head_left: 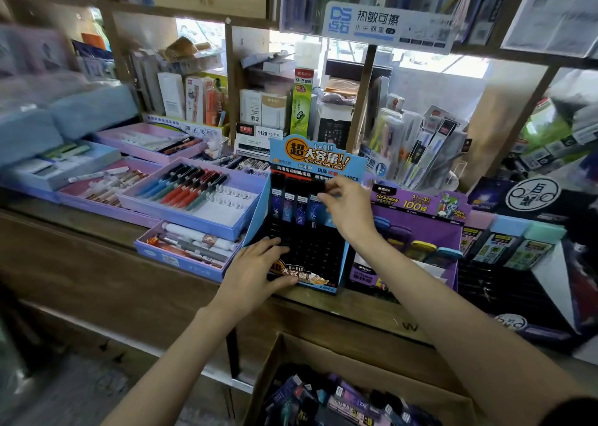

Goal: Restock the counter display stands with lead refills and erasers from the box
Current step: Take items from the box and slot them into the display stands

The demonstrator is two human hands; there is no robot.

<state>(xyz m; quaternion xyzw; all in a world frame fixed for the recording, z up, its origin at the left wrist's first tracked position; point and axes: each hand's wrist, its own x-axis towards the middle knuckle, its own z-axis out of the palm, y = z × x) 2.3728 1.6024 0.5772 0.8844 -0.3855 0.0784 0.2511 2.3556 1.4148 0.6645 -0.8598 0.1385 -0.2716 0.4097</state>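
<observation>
Blue stand: at the front edge of the counter, black slotted tray tilted back, a printed card rising behind it.
Top row: four lead refills stand side by side in the slots nearest the card.
Right hand: at the right end of that row, thumb and fingertips pinching the upper end of the last refill.
Left hand: fingers spread straight on the tray's lower left corner, thumb along the front lip, holding nothing.
Purple stand: just beside the blue one on its right, with coloured erasers in a row.
Box: open cardboard, below the counter's front edge, with refill packs heaped inside.
Pen trays: on the counter, left of the blue stand.
</observation>
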